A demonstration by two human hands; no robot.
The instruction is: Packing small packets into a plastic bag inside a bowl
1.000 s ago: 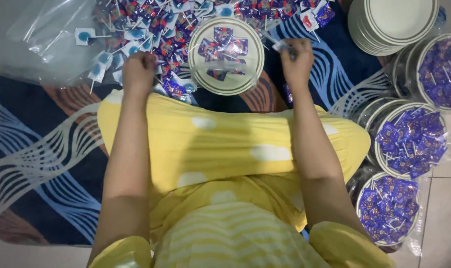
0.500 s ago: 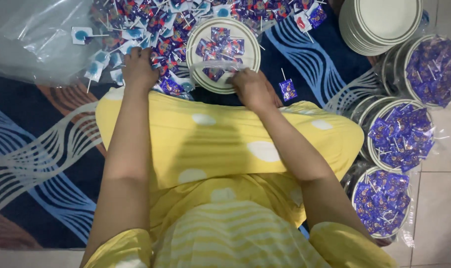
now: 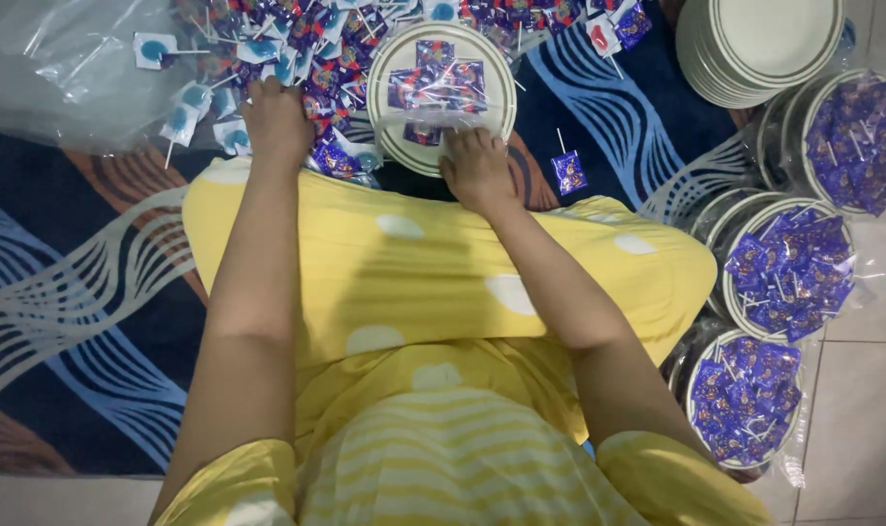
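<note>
Left hand (image 3: 277, 122) fingers buried in lollipop pile (image 3: 297, 49), right hand (image 3: 477, 170) gripping plate (image 3: 441, 97) rim, grip partly hidden.

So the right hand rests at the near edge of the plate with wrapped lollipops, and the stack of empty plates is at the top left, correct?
Not quite. The head view shows the stack of empty plates at the top right. The right hand does rest at the near edge of the plate with wrapped lollipops.
</note>
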